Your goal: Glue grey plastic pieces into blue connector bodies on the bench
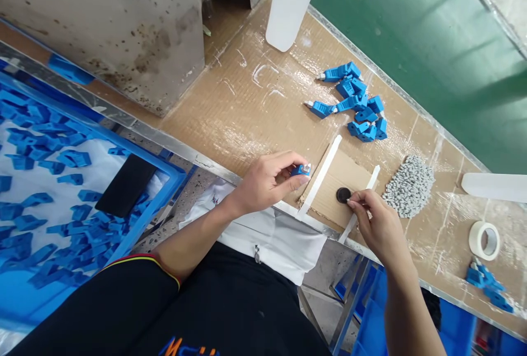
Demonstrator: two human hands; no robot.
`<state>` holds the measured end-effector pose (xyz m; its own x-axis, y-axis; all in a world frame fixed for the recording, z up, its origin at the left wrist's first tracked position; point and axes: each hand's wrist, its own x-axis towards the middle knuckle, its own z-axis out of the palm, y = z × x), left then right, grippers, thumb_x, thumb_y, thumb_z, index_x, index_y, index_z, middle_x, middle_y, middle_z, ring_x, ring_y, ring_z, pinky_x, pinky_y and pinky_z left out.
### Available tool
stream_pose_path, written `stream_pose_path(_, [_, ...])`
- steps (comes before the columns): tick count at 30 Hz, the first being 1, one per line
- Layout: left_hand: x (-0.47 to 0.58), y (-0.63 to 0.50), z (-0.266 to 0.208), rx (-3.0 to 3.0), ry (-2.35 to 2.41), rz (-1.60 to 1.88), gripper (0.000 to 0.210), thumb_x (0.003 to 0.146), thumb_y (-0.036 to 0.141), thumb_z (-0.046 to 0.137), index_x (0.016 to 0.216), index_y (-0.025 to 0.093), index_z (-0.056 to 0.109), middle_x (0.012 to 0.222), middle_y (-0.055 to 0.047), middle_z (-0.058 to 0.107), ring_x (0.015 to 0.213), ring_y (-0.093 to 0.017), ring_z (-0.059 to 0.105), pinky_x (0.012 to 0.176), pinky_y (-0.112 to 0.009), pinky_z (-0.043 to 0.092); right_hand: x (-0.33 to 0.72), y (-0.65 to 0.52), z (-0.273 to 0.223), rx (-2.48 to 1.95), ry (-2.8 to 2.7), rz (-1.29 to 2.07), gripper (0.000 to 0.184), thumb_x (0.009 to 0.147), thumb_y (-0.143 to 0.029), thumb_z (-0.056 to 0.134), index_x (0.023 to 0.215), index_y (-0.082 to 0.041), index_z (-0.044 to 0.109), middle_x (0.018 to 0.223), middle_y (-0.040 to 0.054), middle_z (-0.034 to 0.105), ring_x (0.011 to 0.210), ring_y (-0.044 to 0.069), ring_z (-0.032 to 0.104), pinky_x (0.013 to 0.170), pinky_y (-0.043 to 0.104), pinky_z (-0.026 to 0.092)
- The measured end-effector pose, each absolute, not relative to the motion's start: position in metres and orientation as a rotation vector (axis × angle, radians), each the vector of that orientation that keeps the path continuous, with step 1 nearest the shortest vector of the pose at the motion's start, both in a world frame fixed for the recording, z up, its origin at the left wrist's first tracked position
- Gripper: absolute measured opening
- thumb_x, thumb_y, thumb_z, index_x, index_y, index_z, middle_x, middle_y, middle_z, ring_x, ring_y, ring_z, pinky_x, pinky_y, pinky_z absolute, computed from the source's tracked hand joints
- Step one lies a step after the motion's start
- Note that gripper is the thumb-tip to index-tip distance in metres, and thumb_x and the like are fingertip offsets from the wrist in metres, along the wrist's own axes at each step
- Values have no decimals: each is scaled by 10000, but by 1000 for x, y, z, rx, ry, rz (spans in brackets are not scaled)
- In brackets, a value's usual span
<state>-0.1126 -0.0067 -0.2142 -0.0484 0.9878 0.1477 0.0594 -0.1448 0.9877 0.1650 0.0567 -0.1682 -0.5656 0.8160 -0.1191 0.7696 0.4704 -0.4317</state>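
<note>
My left hand (272, 180) is closed around a small blue plastic part (301, 170), with a whitish piece showing at its near end. My right hand (373, 214) has thumb and forefinger pinched together at the edge of a small round black dish (342, 195). Whatever lies between those fingertips is too small to make out. Under the dish is a cardboard piece (325, 205) with white tape strips along two sides. A pile of small grey pieces (409, 186) lies just beyond my right hand. Several blue parts (358, 101) are heaped farther back on the table.
A blue crate (173, 178) at the left holds many blue parts and a black flat object (127, 185). On the right of the table are a tape roll (473, 241) and more blue parts (488, 284). A stained grey metal housing (123, 32) stands at back left.
</note>
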Motion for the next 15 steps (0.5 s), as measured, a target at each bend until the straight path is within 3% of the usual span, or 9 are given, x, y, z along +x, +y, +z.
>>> stream_pose_path(7, [-113,-7,-213,1337,1236,1323,187,968,371,644,967,188,683,849,-29,665,738,-145,599,669,-245,488,166,58,-168,-1432,-2599,697,143,1000,-322,497,872,-269,528,813,45,670,698,224,631,647,323,496])
stream_pose_path(15, [-113,-7,-212,1347,1236,1319,146,963,331,652,968,189,688,844,-14,666,707,-128,587,648,-232,467,178,67,-164,-1530,-2523,737,240,986,-396,501,794,-258,539,663,6,594,576,192,558,560,305,437])
